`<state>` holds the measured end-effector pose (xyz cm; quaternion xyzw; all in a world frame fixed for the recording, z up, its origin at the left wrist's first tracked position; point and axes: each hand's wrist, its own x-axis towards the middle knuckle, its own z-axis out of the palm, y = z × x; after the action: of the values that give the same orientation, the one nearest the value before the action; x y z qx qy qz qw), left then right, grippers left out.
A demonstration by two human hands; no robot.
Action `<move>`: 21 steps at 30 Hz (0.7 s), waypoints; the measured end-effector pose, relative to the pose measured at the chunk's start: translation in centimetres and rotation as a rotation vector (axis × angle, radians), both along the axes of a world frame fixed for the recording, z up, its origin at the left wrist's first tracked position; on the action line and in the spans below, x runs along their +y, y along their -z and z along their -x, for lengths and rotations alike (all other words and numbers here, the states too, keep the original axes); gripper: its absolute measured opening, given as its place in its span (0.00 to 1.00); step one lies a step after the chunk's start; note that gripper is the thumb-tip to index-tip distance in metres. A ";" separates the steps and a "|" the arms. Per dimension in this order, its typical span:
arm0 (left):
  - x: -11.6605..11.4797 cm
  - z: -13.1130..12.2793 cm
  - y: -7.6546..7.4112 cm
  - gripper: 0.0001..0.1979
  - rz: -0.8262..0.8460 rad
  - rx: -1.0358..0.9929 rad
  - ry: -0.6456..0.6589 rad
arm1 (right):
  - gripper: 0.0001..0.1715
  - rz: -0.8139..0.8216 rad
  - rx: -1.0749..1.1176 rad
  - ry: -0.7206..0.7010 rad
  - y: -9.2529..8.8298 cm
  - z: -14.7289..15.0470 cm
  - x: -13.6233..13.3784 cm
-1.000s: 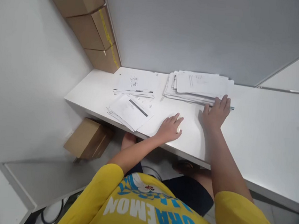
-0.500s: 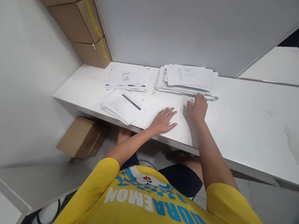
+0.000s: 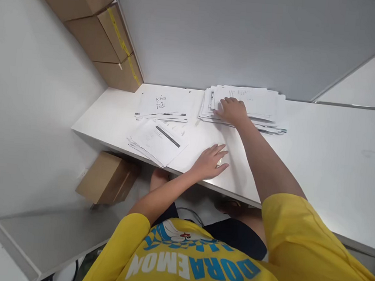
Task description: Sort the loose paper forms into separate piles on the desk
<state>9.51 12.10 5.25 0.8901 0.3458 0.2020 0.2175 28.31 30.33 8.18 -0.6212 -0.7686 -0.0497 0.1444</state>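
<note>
My left hand [image 3: 209,162] rests near the front edge of the white table [image 3: 319,169], fingers spread. A small yellowish spot shows between its thumb and fingers; I cannot make out what it is. My right hand [image 3: 232,111] lies on the left part of a thick stack of papers [image 3: 263,104] by the wall, fingertips on the top sheet and thumb out to the left. Left of my hands is a fanned pile of printed sheets [image 3: 157,142] with a dark bar on the top one. Behind it sits another paper pile [image 3: 164,101] with large handwritten characters.
Cardboard boxes [image 3: 115,70] are stacked against the wall at the back left, one with yellow tape. Another cardboard box [image 3: 102,176] is below the table on the left. A grey panel [image 3: 216,38] rises behind the table.
My right hand has moved from the front edge of the thick stack up and left onto its top sheet. My left hand stays in about the same place on the table.
</note>
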 end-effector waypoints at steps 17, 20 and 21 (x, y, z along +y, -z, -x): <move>-0.4 -0.4 -0.2 0.24 -0.051 0.065 0.023 | 0.34 0.149 -0.032 -0.314 -3.0 9.1 -1.1; -0.1 -0.4 0.7 0.24 -0.002 0.078 0.024 | 0.35 0.211 0.012 -0.598 -2.8 17.6 -5.6; 0.1 -0.4 1.0 0.25 0.007 0.072 0.030 | 0.39 0.245 0.006 -0.727 -2.5 19.9 -7.0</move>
<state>9.92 12.20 4.22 0.9013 0.3405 0.1651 0.2109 8.37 23.34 10.64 -0.3208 -0.9386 0.0987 0.0794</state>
